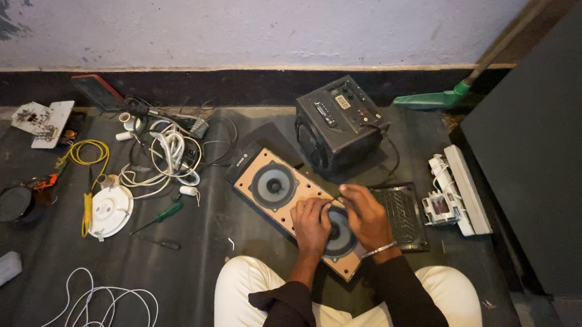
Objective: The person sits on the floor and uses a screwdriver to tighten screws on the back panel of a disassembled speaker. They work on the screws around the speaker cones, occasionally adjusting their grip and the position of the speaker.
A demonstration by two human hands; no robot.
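Observation:
A flat speaker cabinet (254,167) with a tan front lies on the dark floor mat between my knees, its upper round driver (273,185) uncovered. My left hand (311,224) rests on the lower driver (340,238), fingers bent against its rim. My right hand (365,215) is closed around a thin tool (334,199), its tip pointing at the panel just above the lower driver. A metal bangle sits on my right wrist.
A black amplifier box (339,121) stands behind the speaker, a black grille (402,214) to its right. White plastic parts (451,194) lie further right. Left: tangled cables (166,154), green screwdriver (156,217), white round fitting (110,209), white cord (92,317).

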